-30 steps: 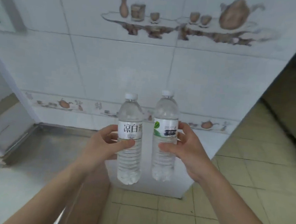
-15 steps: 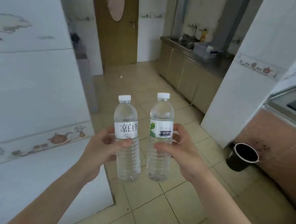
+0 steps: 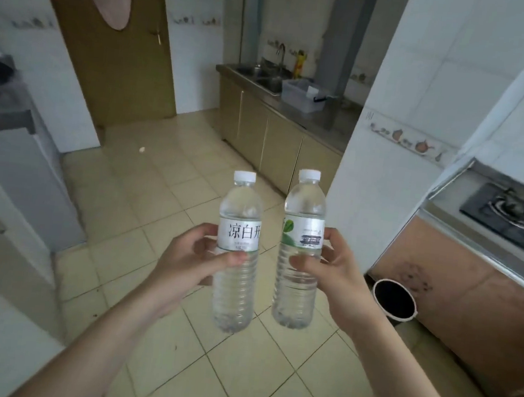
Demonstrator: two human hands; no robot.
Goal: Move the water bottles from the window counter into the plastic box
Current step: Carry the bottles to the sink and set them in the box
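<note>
My left hand (image 3: 189, 263) grips a clear water bottle with a white label (image 3: 240, 228), held upright at chest height. My right hand (image 3: 335, 274) grips a second clear water bottle with a green-leaf label (image 3: 305, 209), also upright, just beside the first. Both bottles have white caps and are full. A clear plastic box (image 3: 299, 98) stands on the far steel counter beside the sink, well beyond the bottles.
A tiled floor (image 3: 146, 193) stretches ahead to the cabinets under the sink (image 3: 259, 75). A white tiled pillar (image 3: 398, 131) rises on the right, with a gas stove (image 3: 515, 216) behind it. A black bucket (image 3: 394, 299) sits on the floor. A wooden door (image 3: 109, 39) is at the back.
The view has swung from a tiled wall to the open kitchen and has drawn closer to the far counter. Both hands keep the bottles upright in front of me.
</note>
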